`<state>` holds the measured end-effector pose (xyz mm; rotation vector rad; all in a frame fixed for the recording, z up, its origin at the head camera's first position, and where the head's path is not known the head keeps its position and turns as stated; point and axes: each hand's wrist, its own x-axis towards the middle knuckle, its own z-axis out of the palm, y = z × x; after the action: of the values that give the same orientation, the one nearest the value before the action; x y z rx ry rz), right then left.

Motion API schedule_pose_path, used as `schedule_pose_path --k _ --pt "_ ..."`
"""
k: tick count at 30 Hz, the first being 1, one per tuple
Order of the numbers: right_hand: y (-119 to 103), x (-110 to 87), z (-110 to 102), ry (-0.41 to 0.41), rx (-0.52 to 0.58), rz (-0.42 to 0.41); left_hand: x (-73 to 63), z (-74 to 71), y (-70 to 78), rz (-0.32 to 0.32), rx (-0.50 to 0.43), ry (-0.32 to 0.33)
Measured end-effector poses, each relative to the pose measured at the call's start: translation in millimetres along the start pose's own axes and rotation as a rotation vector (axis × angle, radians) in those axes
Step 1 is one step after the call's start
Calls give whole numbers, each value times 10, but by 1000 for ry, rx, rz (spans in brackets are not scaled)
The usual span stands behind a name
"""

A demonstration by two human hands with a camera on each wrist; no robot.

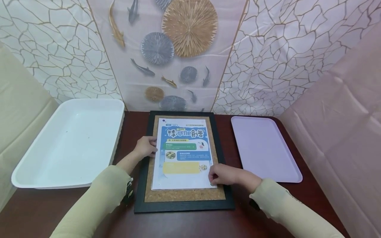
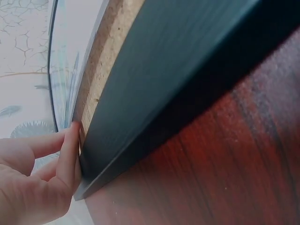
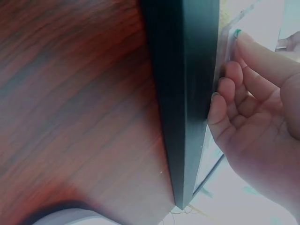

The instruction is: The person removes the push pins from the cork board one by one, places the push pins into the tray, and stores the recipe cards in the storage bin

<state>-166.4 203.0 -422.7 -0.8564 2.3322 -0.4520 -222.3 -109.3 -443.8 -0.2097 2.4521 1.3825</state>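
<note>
A printed recipe poster (image 1: 186, 178) with blue, green and yellow blocks lies on a cork board (image 1: 184, 196) with a black frame (image 1: 184, 206). A dark purple pin (image 1: 163, 121) sits at the poster's upper left corner. My left hand (image 1: 146, 147) touches the poster's left edge; the left wrist view shows thumb and forefinger tips close together there. At the lower right corner, my right hand (image 1: 223, 174) pinches a small green pushpin (image 3: 238, 33) against the poster, its other fingers curled near the frame. The pin's point is hidden.
A deep white tray (image 1: 68, 142) stands at the left and a shallow lilac tray (image 1: 265, 148) at the right, both on the dark red-brown wooden table (image 1: 178, 226). Patterned cloth (image 1: 268, 66) hangs behind, with padded beige panels (image 1: 342, 115) at the sides.
</note>
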Motion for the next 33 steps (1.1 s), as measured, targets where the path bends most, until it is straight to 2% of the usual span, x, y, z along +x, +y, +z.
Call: schedule_pose_path --k 14,18,21,25,29,33 --pt "-46 60 -102 -169 22 38 -7 -29 -41 -20 -19 10" --pt "-7 54 -110 -149 79 4 -19 -38 -66 -24 -21 16" --pt "74 19 -144 -64 125 -20 -30 -41 -82 -26 -23 17" --pt "251 -95 -293 146 151 24 -33 -43 -93 -28 -27 19" --pt "496 -208 -508 348 182 147 -31 -49 -86 -32 -25 26" --pt "781 -277 -696 492 188 296 -23 -59 -71 -36 -18 26"
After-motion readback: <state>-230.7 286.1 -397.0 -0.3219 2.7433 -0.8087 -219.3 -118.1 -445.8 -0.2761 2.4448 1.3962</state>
